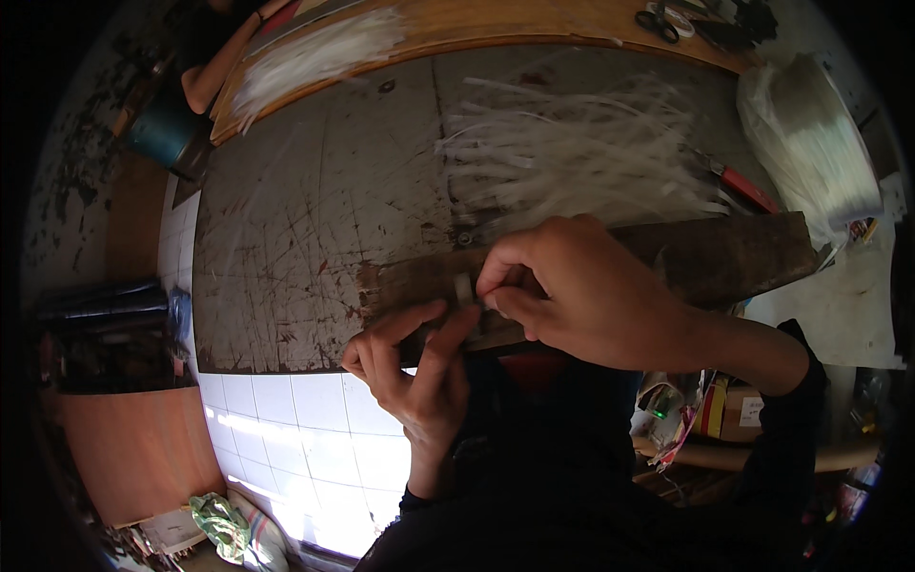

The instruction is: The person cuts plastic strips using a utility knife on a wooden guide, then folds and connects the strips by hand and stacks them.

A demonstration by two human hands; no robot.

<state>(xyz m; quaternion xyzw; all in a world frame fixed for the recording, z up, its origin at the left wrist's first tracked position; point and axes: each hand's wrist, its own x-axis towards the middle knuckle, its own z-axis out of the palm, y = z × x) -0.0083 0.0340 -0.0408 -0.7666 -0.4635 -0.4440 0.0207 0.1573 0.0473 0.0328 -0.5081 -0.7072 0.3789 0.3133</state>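
A dark, worn wooden plank (734,253) lies along the near edge of the scratched table, under both hands. On it is a short pale strip (464,289), small and blurred. My left hand (410,372) comes up over the near edge, fingers bent and closed in, its thumb and fingertips at the strip's lower end. Just right of the strip, my right hand (591,296) is closed in a pinch of thumb and forefinger. What that pinch holds is too small and hidden to make out. Beyond the plank spreads a loose heap of clear plastic strips (581,153).
A red-handled tool (748,189) lies right of the heap. A big plastic-wrapped roll (810,133) stands at the far right. On a wooden board (496,21) at the back are more strips (319,57) and scissors (658,24). Another person's arm (219,67) shows far left.
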